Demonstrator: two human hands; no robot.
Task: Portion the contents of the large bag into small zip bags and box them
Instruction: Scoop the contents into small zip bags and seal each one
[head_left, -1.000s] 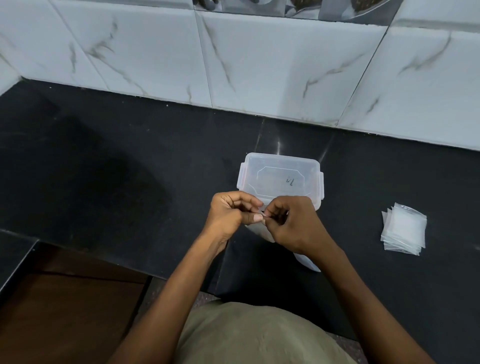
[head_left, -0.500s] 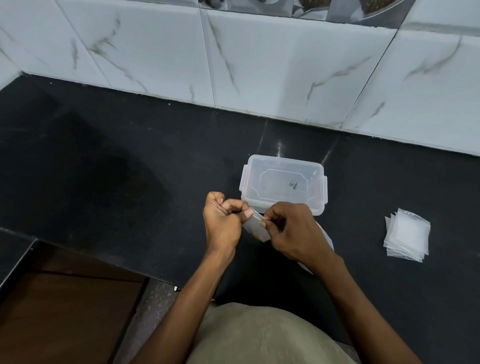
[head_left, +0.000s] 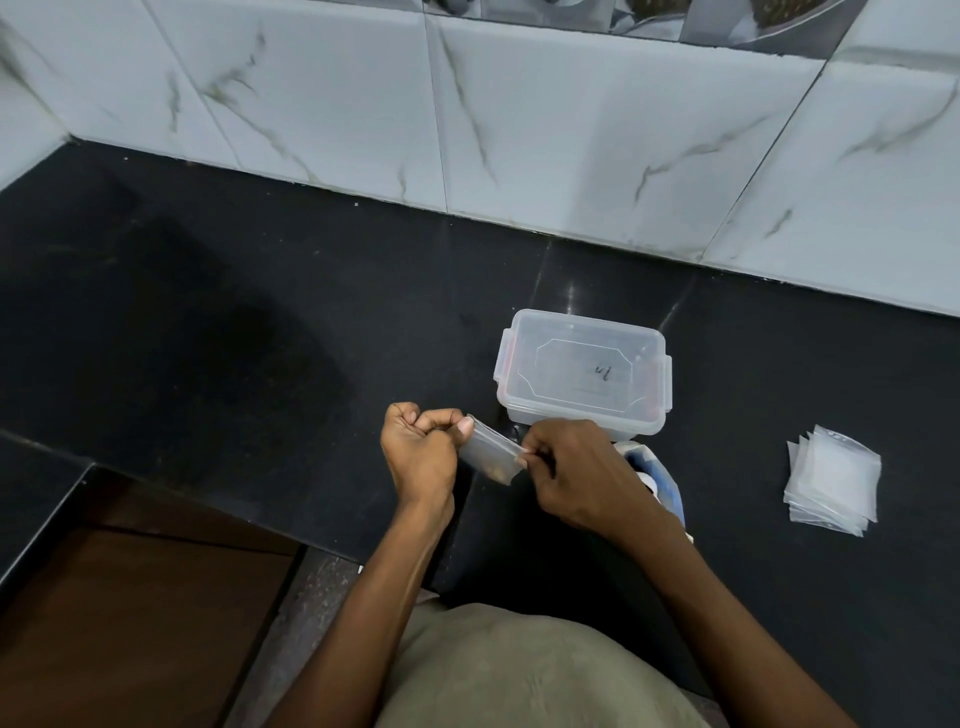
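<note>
A small clear zip bag (head_left: 491, 453) with a few brownish bits inside is stretched between my hands. My left hand (head_left: 422, 451) pinches its left top corner with thumb and curled fingers. My right hand (head_left: 574, 474) pinches its right top corner. Just behind them stands a clear plastic box (head_left: 582, 374) with its lid on and clips at the sides. The large bag (head_left: 660, 486), white and blue, lies mostly hidden under my right hand and wrist. A stack of empty small zip bags (head_left: 834, 486) lies to the right on the black counter (head_left: 260, 332).
The counter's front edge runs close to my body, with a lower step (head_left: 36, 499) and a brown surface (head_left: 135, 623) at the lower left. A marble-tiled wall (head_left: 519, 119) stands behind the box.
My hands have moved apart along the small bag's top, so more of the bag shows between them. The view has shifted slightly downward.
</note>
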